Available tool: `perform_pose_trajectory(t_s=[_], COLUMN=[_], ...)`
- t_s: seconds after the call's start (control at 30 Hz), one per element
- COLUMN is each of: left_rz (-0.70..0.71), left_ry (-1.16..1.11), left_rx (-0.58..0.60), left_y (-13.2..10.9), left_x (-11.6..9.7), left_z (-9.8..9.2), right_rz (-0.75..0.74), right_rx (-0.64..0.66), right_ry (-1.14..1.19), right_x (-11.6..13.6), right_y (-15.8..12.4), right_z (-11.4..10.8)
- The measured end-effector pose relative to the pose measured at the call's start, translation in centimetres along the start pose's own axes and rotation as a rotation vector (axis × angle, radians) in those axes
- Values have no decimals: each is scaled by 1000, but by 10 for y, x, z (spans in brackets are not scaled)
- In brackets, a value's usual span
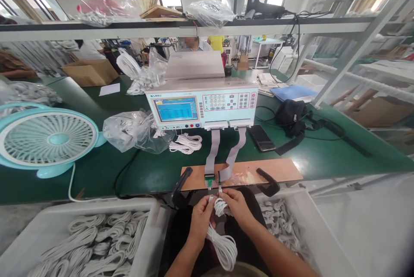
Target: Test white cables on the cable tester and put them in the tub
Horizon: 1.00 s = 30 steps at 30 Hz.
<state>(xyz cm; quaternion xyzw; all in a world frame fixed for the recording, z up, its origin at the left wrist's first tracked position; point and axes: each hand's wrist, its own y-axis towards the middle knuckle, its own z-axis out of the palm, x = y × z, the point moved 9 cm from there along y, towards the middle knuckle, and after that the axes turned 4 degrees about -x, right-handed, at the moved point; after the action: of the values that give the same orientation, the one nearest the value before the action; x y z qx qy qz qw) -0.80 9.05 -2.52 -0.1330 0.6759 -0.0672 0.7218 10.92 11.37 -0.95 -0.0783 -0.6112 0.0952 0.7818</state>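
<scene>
Coiled white cable (pixel 223 247) is hanging between both hands, its loops drooping below them. Just left of the left hand, a white plastic bin (pixel 80 206) is holding many similar coils. The left hand (pixel 200 218) is closing its fingers around one cable end. The right hand (pixel 238 206), close beside it, is pinching the upper loops. Just above both hands, a long brown wooden board (pixel 274 171) is lying across the bench edge. Right of the right hand, another white bin (pixel 320 234) is holding more coils.
</scene>
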Motion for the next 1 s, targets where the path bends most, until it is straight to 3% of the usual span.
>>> perform_pose_trajectory(t_s=[0.4,0.63,0.73,1.0], left_rz=[85,94,69,67], left_ry=[178,228,194,75], left_rx=[100,188,142,-36], left_y=[9,11,15,20], left_x=[-12,-17,-14,-9], left_z=[-4,-1,-4,-12], right_rz=[10,136,180,180], right_rx=[24,6,-42,-10], right_ry=[11,149,224,251], right_x=[2,-7,-11,-10], right_y=[0,1,2,2], right_z=[1,5,6,7])
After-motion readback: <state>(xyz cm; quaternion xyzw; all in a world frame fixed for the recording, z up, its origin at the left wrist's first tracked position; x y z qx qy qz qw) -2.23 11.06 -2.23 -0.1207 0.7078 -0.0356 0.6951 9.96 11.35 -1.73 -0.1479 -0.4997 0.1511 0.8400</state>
